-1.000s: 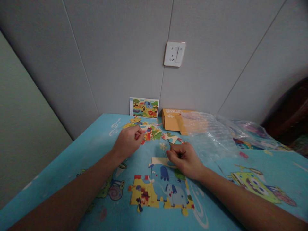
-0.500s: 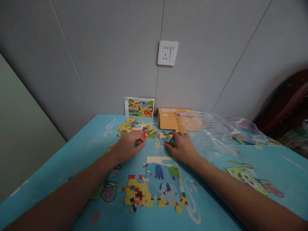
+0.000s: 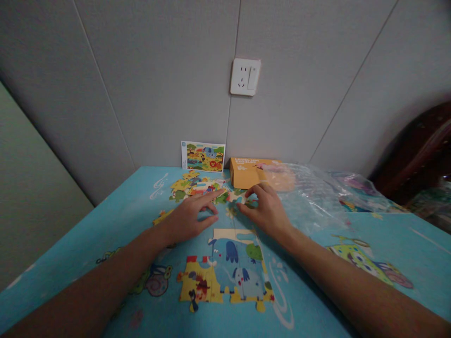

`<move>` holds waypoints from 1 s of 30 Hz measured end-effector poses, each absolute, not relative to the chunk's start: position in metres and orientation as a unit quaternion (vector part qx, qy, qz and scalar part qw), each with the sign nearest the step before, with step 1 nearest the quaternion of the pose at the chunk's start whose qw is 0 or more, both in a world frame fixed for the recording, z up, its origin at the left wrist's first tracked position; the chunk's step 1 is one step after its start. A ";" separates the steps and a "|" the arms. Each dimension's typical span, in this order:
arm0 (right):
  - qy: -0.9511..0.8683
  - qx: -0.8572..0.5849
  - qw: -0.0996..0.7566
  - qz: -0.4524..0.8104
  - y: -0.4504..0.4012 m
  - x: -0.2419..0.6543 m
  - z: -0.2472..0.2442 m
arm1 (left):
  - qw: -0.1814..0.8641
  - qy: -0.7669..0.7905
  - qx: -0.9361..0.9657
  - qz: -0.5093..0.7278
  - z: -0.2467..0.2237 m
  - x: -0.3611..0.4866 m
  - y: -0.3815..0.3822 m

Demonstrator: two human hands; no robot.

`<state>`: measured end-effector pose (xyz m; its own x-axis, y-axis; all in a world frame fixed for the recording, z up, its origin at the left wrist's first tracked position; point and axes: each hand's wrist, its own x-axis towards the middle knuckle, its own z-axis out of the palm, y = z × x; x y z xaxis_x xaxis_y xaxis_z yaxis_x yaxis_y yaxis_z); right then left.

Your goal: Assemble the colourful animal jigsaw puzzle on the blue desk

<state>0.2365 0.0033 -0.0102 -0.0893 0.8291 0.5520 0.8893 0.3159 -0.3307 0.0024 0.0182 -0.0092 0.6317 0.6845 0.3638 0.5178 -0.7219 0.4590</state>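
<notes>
My left hand (image 3: 192, 213) is open, its index finger stretched toward a pile of loose puzzle pieces (image 3: 190, 185) and its thumb apart. My right hand (image 3: 264, 206) is open too, thumb and index finger parted beside a few loose pieces (image 3: 237, 195) right of the pile. Nearer me lies a joined puzzle section (image 3: 229, 270) showing blue elephants and a yellow part at its left. A picture card (image 3: 203, 157) of the animal scene leans upright on the wall behind the pile.
An orange puzzle box (image 3: 246, 174) stands by the wall, with a clear plastic bag (image 3: 310, 197) over its right side. The blue cartoon cloth (image 3: 317, 300) covers the table. A socket (image 3: 245, 77) is on the wall.
My left hand has uncurled, its index finger now reaching out to the right. My right thumb and index finger have spread and moved off the piece they were on.
</notes>
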 end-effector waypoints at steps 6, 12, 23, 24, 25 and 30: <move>-0.773 -0.489 0.383 0.126 -0.014 0.222 -0.006 | 0.154 0.325 0.909 0.212 -0.008 0.002 0.010; -0.675 -0.650 0.345 0.051 -0.010 0.226 -0.008 | 0.104 0.396 0.880 0.242 -0.014 0.000 0.017; -0.623 -0.760 0.174 -0.065 -0.007 0.245 0.002 | 0.107 0.404 0.881 0.221 -0.014 0.001 0.014; -0.626 -0.759 0.172 -0.061 -0.007 0.244 0.002 | 0.107 0.406 0.880 0.222 -0.014 0.001 0.014; -0.632 -0.754 0.171 -0.057 -0.007 0.242 0.002 | 0.109 0.407 0.879 0.222 -0.014 0.002 0.014; -0.665 -0.725 0.167 -0.069 -0.008 0.240 0.007 | 0.112 0.407 0.882 0.210 -0.016 0.002 0.015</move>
